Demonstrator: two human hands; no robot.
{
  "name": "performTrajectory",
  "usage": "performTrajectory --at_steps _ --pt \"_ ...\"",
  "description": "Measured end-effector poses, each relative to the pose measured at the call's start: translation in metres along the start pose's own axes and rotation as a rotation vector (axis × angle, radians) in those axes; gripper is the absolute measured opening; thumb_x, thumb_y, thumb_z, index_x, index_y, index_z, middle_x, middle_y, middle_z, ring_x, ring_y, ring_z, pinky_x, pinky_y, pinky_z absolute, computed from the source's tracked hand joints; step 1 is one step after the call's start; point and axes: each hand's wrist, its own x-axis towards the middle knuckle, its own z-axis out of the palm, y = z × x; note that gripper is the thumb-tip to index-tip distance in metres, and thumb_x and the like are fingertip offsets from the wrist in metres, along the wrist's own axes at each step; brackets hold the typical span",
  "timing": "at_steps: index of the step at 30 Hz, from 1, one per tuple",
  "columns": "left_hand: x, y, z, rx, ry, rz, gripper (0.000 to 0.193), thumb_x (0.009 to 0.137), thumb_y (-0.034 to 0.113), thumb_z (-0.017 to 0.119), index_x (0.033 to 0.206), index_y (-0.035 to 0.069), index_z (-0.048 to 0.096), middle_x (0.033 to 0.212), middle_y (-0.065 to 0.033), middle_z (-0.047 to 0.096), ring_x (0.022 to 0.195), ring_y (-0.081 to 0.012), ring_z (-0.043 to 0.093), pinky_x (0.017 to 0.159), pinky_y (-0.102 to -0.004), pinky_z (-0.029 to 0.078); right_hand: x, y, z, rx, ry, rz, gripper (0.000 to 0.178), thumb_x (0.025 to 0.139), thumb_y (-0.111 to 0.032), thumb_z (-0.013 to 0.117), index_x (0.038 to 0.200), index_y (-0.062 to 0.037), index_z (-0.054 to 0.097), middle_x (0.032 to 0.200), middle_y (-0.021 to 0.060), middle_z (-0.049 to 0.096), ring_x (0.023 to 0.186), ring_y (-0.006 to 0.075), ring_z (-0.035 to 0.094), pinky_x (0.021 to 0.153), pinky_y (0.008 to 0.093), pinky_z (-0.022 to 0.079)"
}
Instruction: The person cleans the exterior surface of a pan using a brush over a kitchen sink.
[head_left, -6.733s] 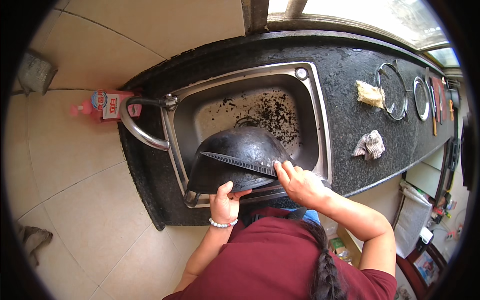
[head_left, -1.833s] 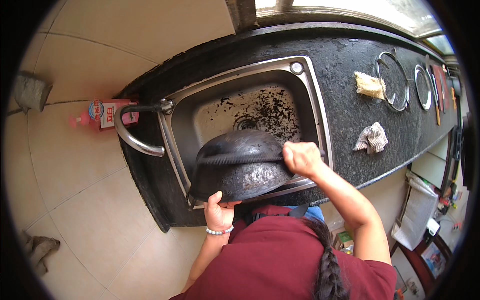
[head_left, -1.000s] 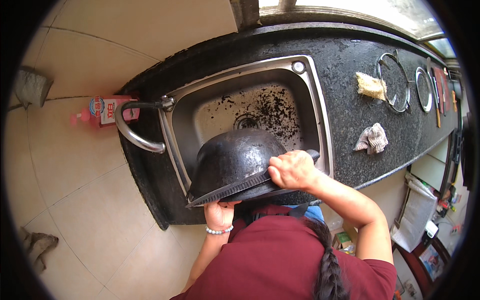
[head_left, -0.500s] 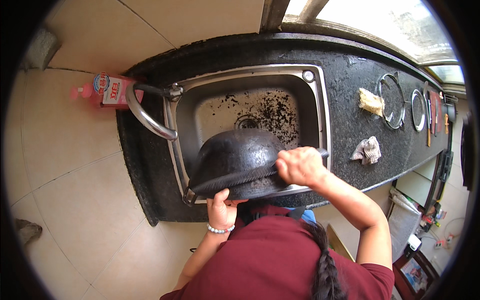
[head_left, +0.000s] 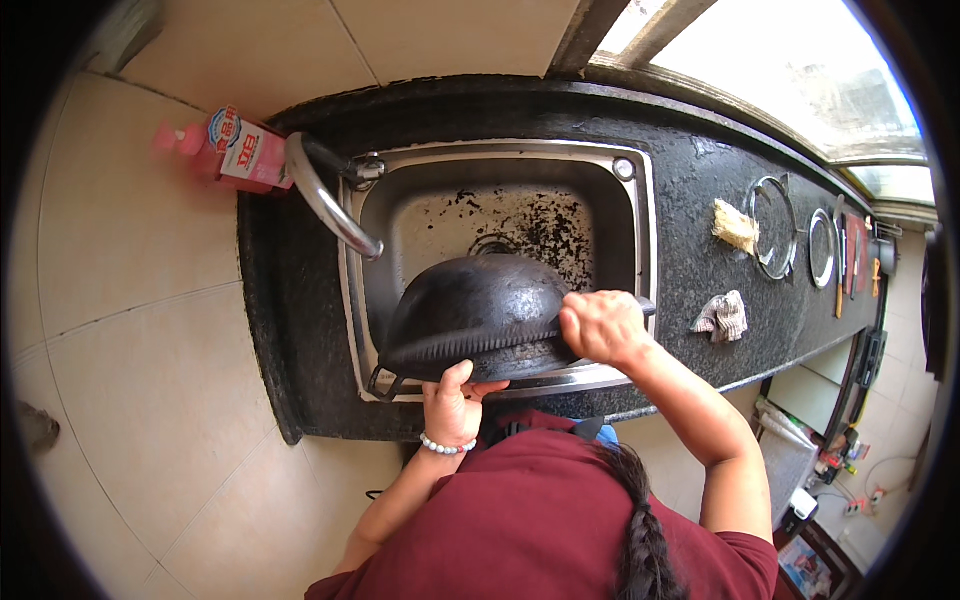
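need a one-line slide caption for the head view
Left hand grips a black wok while the right hand holds a dark ridged tool across it, at a dark-flecked sink.

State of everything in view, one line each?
Black round-bottomed wok: tilted, outside facing up
Long black ribbed tool: lying across wok's outside
Left hand: gripping wok's near rim
Right hand: closed around tool
Rectangular steel sink: dark flakes inside
Curved steel faucet: no flow visible
Pale striped cloth: crumpled
Tan fibrous scrubber: wetness unclear

Wok (head_left: 480, 292): mtl, semi-gloss. Tool (head_left: 470, 343): matt, ridged surf. Tap (head_left: 323, 203): shiny mtl. Sink (head_left: 648, 230): satin s/steel. Rag (head_left: 724, 316): rough cloth.
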Motion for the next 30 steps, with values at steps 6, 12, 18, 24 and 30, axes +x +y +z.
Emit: performTrajectory --at_steps 6,12,18,24,30 --pt "-0.003 -0.001 -0.008 0.047 -0.019 -0.011 0.024 0.083 0.008 0.052 0.104 -0.001 0.058 0.099 -0.0117 0.064 0.084 -0.0277 0.066 0.068 -0.0456 0.059 0.006 -0.011 -0.014 -0.067 -0.144 0.093 0.027 0.089 -0.03 0.048 0.07 -0.0119 0.055 0.055 0.0072 0.06 0.052 0.0242 0.063 0.049 0.0365 0.05" --pt "-0.005 -0.006 -0.012 -0.033 -0.051 0.009 0.027 0.083 0.001 0.048 0.109 0.0 0.055 0.104 -0.0123 0.061 0.09 -0.0285 0.064 0.069 -0.0443 0.06 0.003 -0.039 -0.014 0.055 -0.126 -0.073 0.024 0.086 -0.028 0.051 0.068 -0.0119 0.051 0.051 0.0067 0.056 0.048 0.0251 0.06 0.05 0.0362 0.049" --pt "-0.003 -0.001 -0.003 -0.034 -0.07 -0.007 0.029 0.083 0.003 0.05 0.111 -0.002 0.053 0.105 -0.0129 0.061 0.09 -0.0283 0.064 0.067 -0.0432 0.06 0.007 -0.018 -0.006 0.009 -0.068 -0.056 0.026 0.088 -0.028 0.047 0.067 -0.0123 0.052 0.051 0.0059 0.056 0.049 0.0238 0.06 0.049 0.0339 0.05" --pt "-0.021 -0.002 0.002 -0.045 0.001 0.008 0.03 0.082 0.005 0.05 0.111 -0.001 0.055 0.105 -0.0133 0.062 0.09 -0.0275 0.065 0.068 -0.0442 0.059 0.004 0.016 -0.012 -0.122 -0.139 0.173 0.028 0.09 -0.027 0.044 0.069 -0.0128 0.055 0.054 0.0077 0.06 0.047 0.0249 0.06 0.044 0.037 0.049" --pt "-0.008 -0.006 -0.009 -0.044 -0.043 -0.004 0.024 0.084 0.004 0.05 0.107 -0.001 0.056 0.102 -0.012 0.062 0.09 -0.0258 0.065 0.069 -0.0416 0.06 0.004 -0.047 -0.016 0.051 -0.124 -0.044 0.027 0.087 -0.03 0.053 0.068 -0.0109 0.052 0.051 0.0072 0.055 0.048 0.0252 0.06 0.049 0.037 0.049"
